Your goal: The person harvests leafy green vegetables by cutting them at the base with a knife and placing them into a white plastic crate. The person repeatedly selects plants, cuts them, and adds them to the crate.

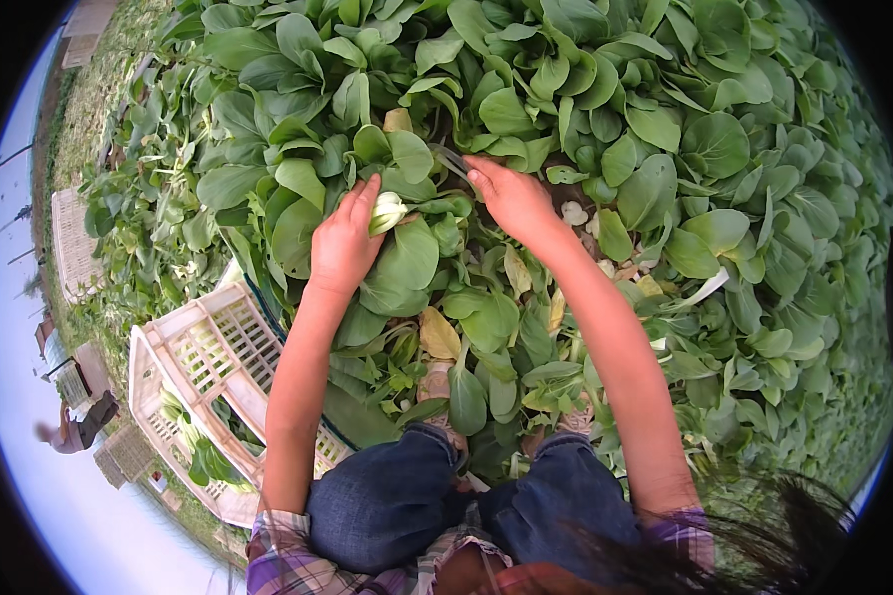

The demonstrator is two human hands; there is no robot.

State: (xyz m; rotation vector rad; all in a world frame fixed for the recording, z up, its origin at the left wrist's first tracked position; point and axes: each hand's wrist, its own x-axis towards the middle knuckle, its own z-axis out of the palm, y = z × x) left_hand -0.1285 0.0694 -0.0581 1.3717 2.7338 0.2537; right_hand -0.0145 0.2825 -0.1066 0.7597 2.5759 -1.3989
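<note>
My left hand [350, 234] is closed around a cut head of bok choy [388, 213], its pale stem base turned right and its broad green leaves hanging below. My right hand [507, 192] grips a thin metal blade [454, 161], probably a knife, whose tip points up and left among the plants. Just beyond the blade, rooted bok choy [409, 155] stands with upright leaves. The blade's handle is hidden in my fingers.
A white plastic crate [216, 349] holding bok choy stands at my left. Yellowed leaves [439, 335] and trimmings lie near my shoes. Dense bok choy [722, 149] grows ahead and right. Another person [82, 428] carries a crate at far left, near other crates [74, 238].
</note>
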